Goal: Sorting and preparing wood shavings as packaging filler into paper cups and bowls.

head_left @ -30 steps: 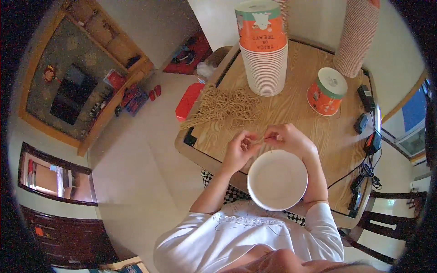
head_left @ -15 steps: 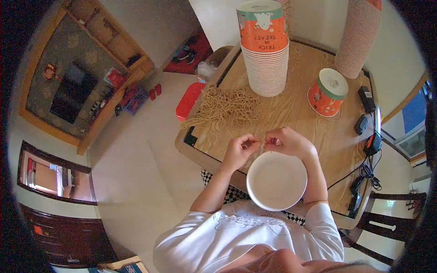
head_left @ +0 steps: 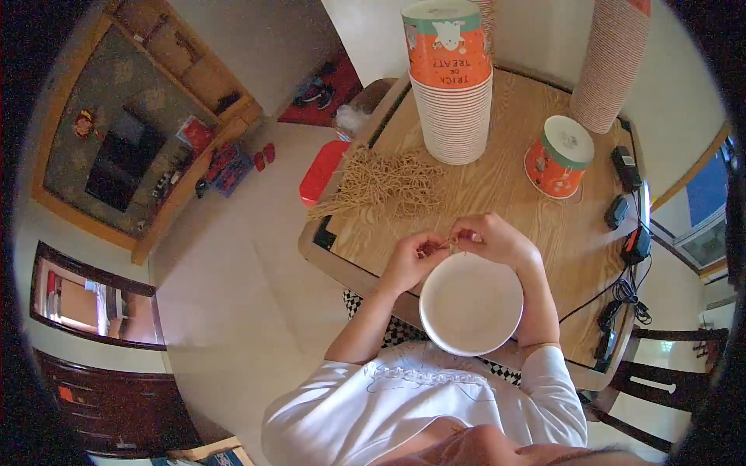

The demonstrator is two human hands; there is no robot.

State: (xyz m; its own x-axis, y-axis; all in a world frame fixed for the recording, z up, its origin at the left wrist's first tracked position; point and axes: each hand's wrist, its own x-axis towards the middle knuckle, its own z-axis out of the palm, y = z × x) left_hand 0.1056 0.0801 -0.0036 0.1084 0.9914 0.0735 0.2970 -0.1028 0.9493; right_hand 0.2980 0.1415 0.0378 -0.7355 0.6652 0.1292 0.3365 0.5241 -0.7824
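Note:
A round paper bucket [head_left: 471, 307] with a white inside rests against the table's near edge, its mouth facing me. At its far rim my left hand [head_left: 410, 260] is closed in a pinch, and my right hand [head_left: 499, 242] pinches just beside it. Between the fingertips a short bit of tan cord [head_left: 449, 243] shows; most of it is hidden by the fingers. Beyond my left hand lies a loose pile of tan cords [head_left: 388, 180]. A tall stack of upside-down paper buckets [head_left: 457, 116] stands behind, the top one orange and green.
A single upside-down orange bucket [head_left: 559, 163] sits at the right, before another tall bucket stack [head_left: 610, 70]. Black adapters and cables [head_left: 622, 299] run along the table's right edge. A red plastic thing [head_left: 323, 172] is by the left edge. A dark chair [head_left: 660, 380] stands right.
My fingertips have come closer together at the bucket's far rim, the left moving slightly right. The bucket has shifted a little away from me. Everything else is unmoved.

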